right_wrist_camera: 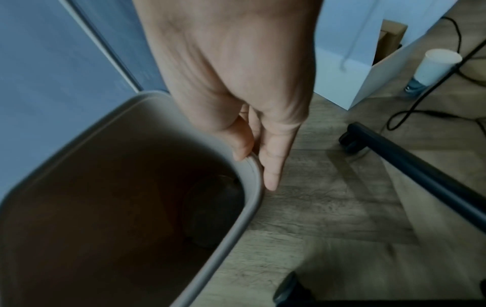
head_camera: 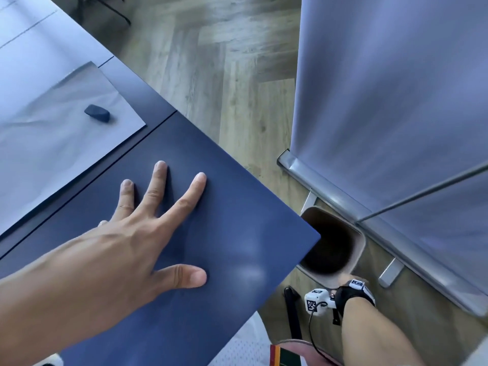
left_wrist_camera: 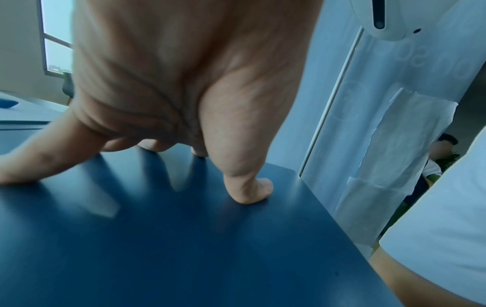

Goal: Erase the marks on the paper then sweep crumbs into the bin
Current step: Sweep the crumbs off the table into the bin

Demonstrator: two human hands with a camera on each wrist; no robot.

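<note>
My left hand point(head_camera: 148, 228) lies flat with spread fingers on the dark blue tabletop point(head_camera: 237, 207), near its corner; the left wrist view shows the fingertips point(left_wrist_camera: 249, 193) pressing the surface. A grey paper sheet point(head_camera: 52, 143) lies further back on the table with a dark eraser point(head_camera: 97, 113) on it. No marks or crumbs are plainly visible. On the floor beside the table corner stands a beige bin point(head_camera: 359, 241) with a dark inside. My right hand point(head_camera: 346, 280) pinches the bin's rim point(right_wrist_camera: 252, 187) between thumb and fingers point(right_wrist_camera: 273, 166).
A large white roll-up screen point(head_camera: 396, 101) with a metal base bar point(head_camera: 330, 186) stands just behind the bin. Black chair legs point(right_wrist_camera: 420, 166) and cables point(right_wrist_camera: 410, 112) lie on the wood floor to my right. A paper cup point(right_wrist_camera: 436, 66) sits by a white box.
</note>
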